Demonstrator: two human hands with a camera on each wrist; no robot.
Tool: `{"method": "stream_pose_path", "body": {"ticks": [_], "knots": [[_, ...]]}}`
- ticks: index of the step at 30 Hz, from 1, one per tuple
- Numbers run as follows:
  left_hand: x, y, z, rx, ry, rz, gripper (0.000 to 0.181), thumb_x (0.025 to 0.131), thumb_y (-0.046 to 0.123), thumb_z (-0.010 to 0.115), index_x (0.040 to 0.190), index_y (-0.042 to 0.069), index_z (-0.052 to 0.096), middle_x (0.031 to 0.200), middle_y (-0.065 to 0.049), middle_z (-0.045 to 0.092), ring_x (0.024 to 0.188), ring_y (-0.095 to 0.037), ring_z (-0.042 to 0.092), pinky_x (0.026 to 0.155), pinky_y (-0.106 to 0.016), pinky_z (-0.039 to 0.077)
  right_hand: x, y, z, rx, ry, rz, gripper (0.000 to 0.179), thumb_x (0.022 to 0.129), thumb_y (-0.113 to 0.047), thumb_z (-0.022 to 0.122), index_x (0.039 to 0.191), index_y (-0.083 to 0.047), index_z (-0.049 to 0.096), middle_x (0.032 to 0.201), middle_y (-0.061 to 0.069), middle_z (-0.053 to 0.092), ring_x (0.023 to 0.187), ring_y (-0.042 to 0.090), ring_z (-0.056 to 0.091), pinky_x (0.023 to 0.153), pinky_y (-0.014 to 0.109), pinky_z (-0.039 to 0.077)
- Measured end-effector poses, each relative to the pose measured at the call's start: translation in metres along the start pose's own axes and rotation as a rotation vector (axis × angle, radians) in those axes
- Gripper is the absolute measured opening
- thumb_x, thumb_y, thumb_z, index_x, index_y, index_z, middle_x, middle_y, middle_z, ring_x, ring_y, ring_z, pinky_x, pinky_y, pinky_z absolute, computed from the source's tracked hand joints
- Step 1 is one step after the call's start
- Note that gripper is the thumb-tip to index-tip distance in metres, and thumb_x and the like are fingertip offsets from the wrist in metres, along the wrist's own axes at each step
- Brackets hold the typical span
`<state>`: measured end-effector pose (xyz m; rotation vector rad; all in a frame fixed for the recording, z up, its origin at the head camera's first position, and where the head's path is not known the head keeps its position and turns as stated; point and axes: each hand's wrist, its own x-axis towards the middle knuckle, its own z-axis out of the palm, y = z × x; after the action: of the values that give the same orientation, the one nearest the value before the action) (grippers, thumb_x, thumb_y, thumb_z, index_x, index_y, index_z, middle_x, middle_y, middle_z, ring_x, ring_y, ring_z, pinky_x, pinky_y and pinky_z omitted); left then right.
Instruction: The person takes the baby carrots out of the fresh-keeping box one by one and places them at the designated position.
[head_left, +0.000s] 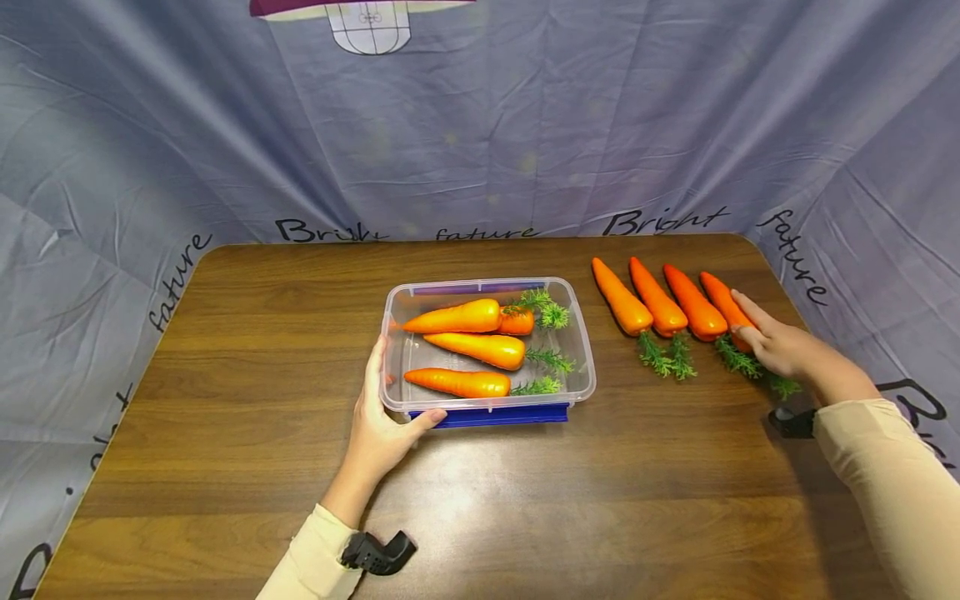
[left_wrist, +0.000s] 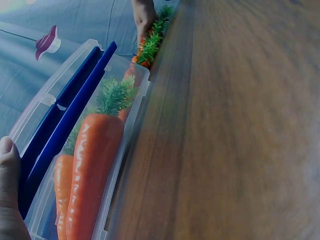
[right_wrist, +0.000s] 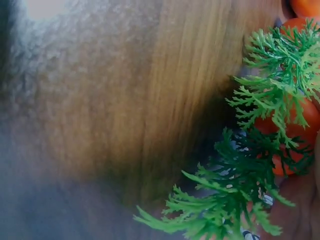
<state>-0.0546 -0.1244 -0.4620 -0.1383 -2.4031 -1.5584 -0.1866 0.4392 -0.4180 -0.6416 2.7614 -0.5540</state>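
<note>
My left hand (head_left: 380, 431) grips the left front corner of a clear plastic food container (head_left: 591, 379), the thumb over its blue side clip (head_left: 502, 415) and the fingers along the left wall. Inside lie several orange carrots with leafy green tops, such as the front carrot (head_left: 457, 383), their tips pointing left. At the right of the table, my right hand (head_left: 787, 348) holds the rightmost carrot (head_left: 718, 292) of a row, thumb and fingers around its thick end. Green leaves (right_wrist: 215, 205) stick out below that hand in the right wrist view.
Several more carrots lie side by side left of my right hand, among them a red-orange carrot (head_left: 693, 304) and the leftmost carrot (head_left: 621, 298). They rest on the brown wooden table (head_left: 292, 333). A grey-blue printed curtain (head_left: 465, 158) hangs around its back and sides.
</note>
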Motion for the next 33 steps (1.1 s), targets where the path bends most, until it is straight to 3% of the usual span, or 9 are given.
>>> {"method": "stream_pose_path", "body": {"ticks": [1, 3, 6, 11, 17, 24, 33], "knots": [[0.000, 0.000, 0.000, -0.001, 0.000, -0.001, 0.122, 0.064, 0.024, 0.093, 0.159, 0.036, 0.016, 0.163, 0.000, 0.029, 0.129, -0.031, 0.051, 0.106, -0.049, 0.041, 0.000, 0.001, 0.000, 0.011, -0.008, 0.007, 0.057, 0.109, -0.020, 0.023, 0.158, 0.000, -0.001, 0.155, 0.040, 0.013, 0.131, 0.069, 0.025, 0.109, 0.071, 0.023], [0.000, 0.000, 0.000, 0.000, -0.001, -0.002, 0.123, 0.064, 0.024, 0.093, 0.158, 0.037, 0.016, 0.163, 0.000, 0.028, 0.129, -0.031, 0.051, 0.106, -0.048, 0.041, -0.007, -0.001, -0.004, -0.015, -0.087, 0.225, 0.063, 0.110, -0.030, 0.021, 0.157, -0.007, -0.014, 0.155, 0.041, 0.005, 0.126, 0.073, 0.023, 0.100, 0.077, 0.025], [0.000, 0.000, 0.000, -0.003, -0.002, -0.005, 0.123, 0.064, 0.023, 0.093, 0.158, 0.037, 0.015, 0.163, 0.001, 0.028, 0.129, -0.030, 0.050, 0.106, -0.048, 0.041, -0.007, 0.000, -0.005, -0.016, -0.105, 0.255, 0.064, 0.110, -0.032, 0.021, 0.157, -0.007, -0.014, 0.152, 0.044, 0.009, 0.125, 0.073, 0.025, 0.099, 0.078, 0.026], [0.000, -0.002, 0.000, -0.007, -0.003, -0.003, 0.123, 0.065, 0.023, 0.093, 0.159, 0.037, 0.015, 0.164, 0.001, 0.028, 0.131, -0.030, 0.049, 0.107, -0.049, 0.041, -0.007, -0.003, -0.008, -0.135, -0.106, 0.330, 0.066, 0.108, -0.044, 0.018, 0.158, -0.016, -0.013, 0.147, 0.046, 0.022, 0.121, 0.074, 0.031, 0.092, 0.079, 0.031], [0.000, -0.002, 0.000, -0.003, -0.003, -0.007, 0.123, 0.065, 0.024, 0.093, 0.158, 0.038, 0.015, 0.163, 0.005, 0.028, 0.127, -0.030, 0.051, 0.105, -0.049, 0.042, -0.006, -0.020, -0.014, -0.243, -0.026, 0.405, 0.067, 0.103, -0.059, 0.013, 0.158, -0.029, -0.012, 0.147, 0.036, 0.025, 0.116, 0.067, 0.029, 0.083, 0.079, 0.031], [0.001, -0.001, 0.000, -0.001, 0.001, -0.006, 0.122, 0.064, 0.024, 0.093, 0.158, 0.038, 0.016, 0.163, 0.003, 0.029, 0.124, -0.031, 0.052, 0.103, -0.050, 0.043, 0.014, -0.071, -0.027, -0.308, 0.127, 0.295, 0.062, 0.105, -0.055, 0.023, 0.161, -0.034, 0.006, 0.145, 0.027, 0.035, 0.118, 0.057, 0.033, 0.079, 0.070, 0.035], [0.000, 0.001, 0.000, 0.000, -0.004, -0.005, 0.123, 0.064, 0.023, 0.093, 0.159, 0.036, 0.016, 0.163, 0.001, 0.028, 0.125, -0.031, 0.051, 0.104, -0.048, 0.042, 0.048, -0.174, -0.034, -0.349, 0.231, 0.006, 0.061, 0.104, -0.050, 0.041, 0.158, -0.030, 0.025, 0.141, 0.017, 0.050, 0.118, 0.044, 0.045, 0.088, 0.063, 0.040]]}}
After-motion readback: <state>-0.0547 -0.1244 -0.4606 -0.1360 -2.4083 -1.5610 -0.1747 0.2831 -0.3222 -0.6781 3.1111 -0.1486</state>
